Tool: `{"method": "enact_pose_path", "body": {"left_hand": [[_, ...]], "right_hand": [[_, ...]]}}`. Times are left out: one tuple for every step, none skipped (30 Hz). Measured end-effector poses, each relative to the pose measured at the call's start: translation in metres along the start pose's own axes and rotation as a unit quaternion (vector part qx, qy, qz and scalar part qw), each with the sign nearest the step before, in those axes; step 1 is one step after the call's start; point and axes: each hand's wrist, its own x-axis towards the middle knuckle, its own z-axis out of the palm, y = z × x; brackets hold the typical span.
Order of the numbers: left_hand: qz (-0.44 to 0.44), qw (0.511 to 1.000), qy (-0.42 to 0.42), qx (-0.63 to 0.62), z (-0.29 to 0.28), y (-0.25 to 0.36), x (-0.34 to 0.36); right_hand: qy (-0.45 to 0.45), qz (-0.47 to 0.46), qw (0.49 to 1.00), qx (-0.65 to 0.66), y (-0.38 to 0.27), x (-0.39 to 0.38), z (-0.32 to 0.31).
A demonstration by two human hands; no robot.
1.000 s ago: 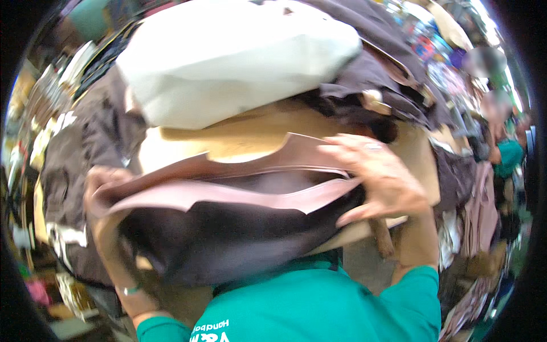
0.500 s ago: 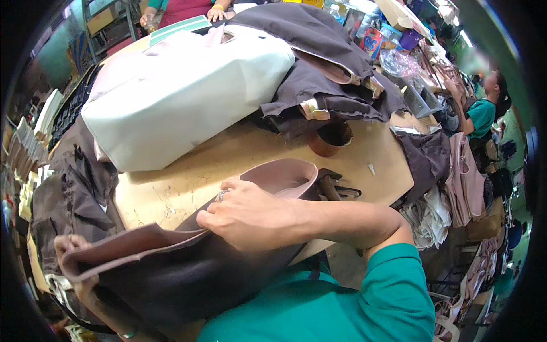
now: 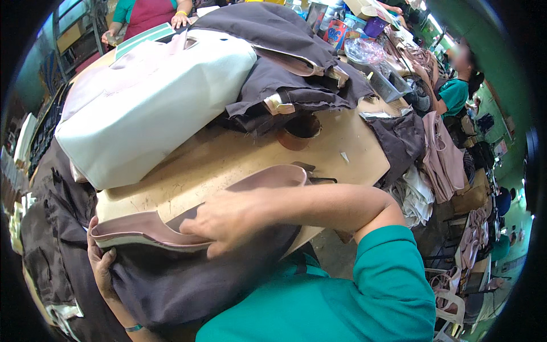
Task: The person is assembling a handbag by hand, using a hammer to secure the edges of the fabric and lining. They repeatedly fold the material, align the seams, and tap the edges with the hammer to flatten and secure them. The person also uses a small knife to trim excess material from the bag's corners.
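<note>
A bag point(image 3: 171, 279), dark brown outside with a pink band inside its mouth, leans on the near table edge against my body. My left hand point(image 3: 101, 259) clasps its left end, thumb on the outside and fingers round the rim. My right hand point(image 3: 231, 219) reaches across to the middle of the near rim. Its fingers dip inside the mouth and its thumb is outside, the rim between them; motion smears the hand a little. The bag's far right end rises in a pink curve point(image 3: 270, 175). Its bottom is hidden by my arm and green shirt.
Across the table point(image 3: 342, 145) lies a large white bag point(image 3: 154, 114) beside a heap of dark fabric pieces point(image 3: 285, 34). A brown cup point(image 3: 299, 132) stands near them. Co-workers are at the far side and at right. Pink bags point(image 3: 441, 154) hang at the right.
My left hand and the bag's left end have shifted right and inward, and the left part of the mouth is more closed. My right fingers have moved into the mouth. The view has turned slightly.
</note>
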Motion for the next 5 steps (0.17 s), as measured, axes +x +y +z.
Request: {"method": "enact_pose_path", "body": {"left_hand": [[-0.016, 1.0, -0.005, 0.003, -0.004, -0.001, 0.002], [-0.015, 1.0, -0.006, 0.01, -0.004, -0.005, 0.005], [-0.012, 1.0, 0.006, 0.023, -0.007, -0.004, 0.001], [-0.01, 0.999, 0.012, 0.034, -0.009, -0.006, 0.001], [-0.016, 0.999, 0.018, 0.039, -0.015, -0.006, 0.0]], "right_hand": [[0.0, 0.025, 0.999, -0.024, 0.001, 0.004, 0.01], [0.0, 0.051, 0.998, -0.047, 0.003, 0.006, 0.017], [0.03, 0.047, 0.996, -0.074, 0.004, 0.011, 0.022], [0.061, 0.05, 0.992, -0.098, 0.007, 0.014, 0.026], [0.093, 0.052, 0.987, -0.123, 0.01, 0.016, 0.03]]}}
